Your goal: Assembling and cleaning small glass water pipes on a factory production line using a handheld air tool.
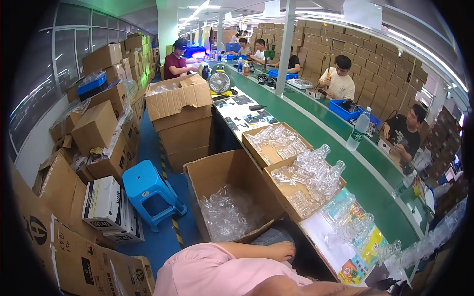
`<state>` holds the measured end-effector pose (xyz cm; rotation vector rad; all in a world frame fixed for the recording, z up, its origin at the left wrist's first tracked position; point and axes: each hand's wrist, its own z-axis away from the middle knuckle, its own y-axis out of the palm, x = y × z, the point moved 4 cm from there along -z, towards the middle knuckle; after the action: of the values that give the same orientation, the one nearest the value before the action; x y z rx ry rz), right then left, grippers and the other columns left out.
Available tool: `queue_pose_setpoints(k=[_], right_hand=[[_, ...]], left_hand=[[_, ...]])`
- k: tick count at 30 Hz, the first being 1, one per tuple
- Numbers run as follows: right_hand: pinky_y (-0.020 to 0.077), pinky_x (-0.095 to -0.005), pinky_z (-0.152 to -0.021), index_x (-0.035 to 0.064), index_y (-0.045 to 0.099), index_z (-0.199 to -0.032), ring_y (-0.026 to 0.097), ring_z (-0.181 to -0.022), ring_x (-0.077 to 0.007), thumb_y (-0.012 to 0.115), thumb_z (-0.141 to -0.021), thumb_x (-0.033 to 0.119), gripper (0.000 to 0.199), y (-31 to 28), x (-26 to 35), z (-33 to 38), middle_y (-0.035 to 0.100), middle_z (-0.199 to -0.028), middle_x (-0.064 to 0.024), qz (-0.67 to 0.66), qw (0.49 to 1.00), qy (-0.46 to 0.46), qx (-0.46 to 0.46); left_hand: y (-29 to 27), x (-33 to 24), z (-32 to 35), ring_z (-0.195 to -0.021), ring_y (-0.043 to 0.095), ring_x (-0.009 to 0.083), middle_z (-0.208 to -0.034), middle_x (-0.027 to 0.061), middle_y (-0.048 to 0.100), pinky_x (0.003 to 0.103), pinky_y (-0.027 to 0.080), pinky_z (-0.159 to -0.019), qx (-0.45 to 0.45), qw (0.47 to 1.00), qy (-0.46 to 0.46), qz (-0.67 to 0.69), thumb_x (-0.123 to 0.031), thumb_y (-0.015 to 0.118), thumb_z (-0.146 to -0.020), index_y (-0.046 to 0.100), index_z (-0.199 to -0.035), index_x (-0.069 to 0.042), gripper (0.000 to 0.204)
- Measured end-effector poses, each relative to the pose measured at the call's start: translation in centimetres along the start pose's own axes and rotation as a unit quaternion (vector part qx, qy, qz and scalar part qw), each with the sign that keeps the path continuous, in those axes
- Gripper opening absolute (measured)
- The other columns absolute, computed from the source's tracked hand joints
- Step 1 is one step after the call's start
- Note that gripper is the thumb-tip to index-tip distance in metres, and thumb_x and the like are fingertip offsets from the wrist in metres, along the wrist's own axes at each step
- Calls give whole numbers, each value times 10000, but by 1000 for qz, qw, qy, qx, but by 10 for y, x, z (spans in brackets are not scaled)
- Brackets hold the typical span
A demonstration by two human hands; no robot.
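So the left hand (284,250) is parked on a denim-covered knee (271,239), down near the big open carton. Fingers look kinda draped over it, but the palm's hidden, so I can't tell whether it's gripping anything. The right forearm (279,287) runs along the near edge toward the right; I can't make out the right hand itself, so no clue about its grip either.

The stuff closest to all this is a bunch of clear flask-like pieces (364,228) lying on the table at near right, on top of some brightly printed sheets (353,270). They're see-through and overlap, so take this loosely: long axes seem to slant from near left to far right, flared ends aimed far right toward the green belt (363,172).

Just beyond them is a cardboard tray (279,194) heaped with more clear pieces, a couple of flared ends poking up on its right side. A second tray (266,151) sits just past that one, with smaller clear parts piled at different angles.

Left of the trays, the open carton (232,167) has a heap of crinkly clear plastic (227,212) in the bottom. Further left there's a blue stool (148,187). A bottle (359,129) stands upright by the belt, and a co-worker in a pale top (341,85) sits across it.
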<state>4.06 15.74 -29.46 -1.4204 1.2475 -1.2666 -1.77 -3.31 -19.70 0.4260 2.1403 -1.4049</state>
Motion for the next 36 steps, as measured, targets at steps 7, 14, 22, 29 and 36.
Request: queue_pose_setpoints(k=[7, 14, 22, 29, 36], right_hand=[[384, -334, -864, -9, 577, -1069, 547, -953, -265, 472, -881, 267, 350, -5, -3, -27, 592, -1038, -174, -14, 999, 36, 27], [364, -321, -893, -14, 572, -1084, 534, -985, -254, 460, -890, 265, 357, -5, -4, -59, 587, -1059, -169, -40, 995, 66, 59], [342, -307, -925, -18, 567, -1100, 519, -1021, -241, 446, -899, 263, 366, 2, 4, -80, 582, -1082, -164, -80, 985, 100, 112], [323, -294, -953, -22, 562, -1114, 507, -1053, -230, 434, -908, 261, 373, 7, -14, 8, 578, -1103, -159, -94, 951, 202, 215], [305, -286, -972, -1, 570, -1124, 488, -1090, -225, 451, -899, 275, 375, -43, -21, 74, 563, -1143, -149, -244, 877, 330, 248]], left_hand=[[13, 6, -5, -1082, 454, 281, -1033, 113, 555, 443, 277, -1006, 77, 995, 4, -68, -208, 564, -778, 597, -925, -48, 219], [27, 12, -14, -1134, 420, 270, -1107, 99, 532, 511, 222, -1021, 136, 981, 21, -136, -270, 555, -785, 585, -1006, -82, 292], [26, 13, -22, -1089, 447, 247, -1079, 88, 544, 488, 266, -977, 126, 987, -12, -95, -252, 568, -771, 595, -984, -90, 269], [1, 10, -29, -790, 547, 260, -781, 105, 595, 389, 387, -745, 62, 994, -6, 84, -187, 560, -764, 634, -751, -80, 131], [-102, -38, -54, -676, 564, 262, -760, 66, 610, 343, 460, -612, -137, 988, 63, 30, -158, 627, -772, 611, -762, -46, 114]])
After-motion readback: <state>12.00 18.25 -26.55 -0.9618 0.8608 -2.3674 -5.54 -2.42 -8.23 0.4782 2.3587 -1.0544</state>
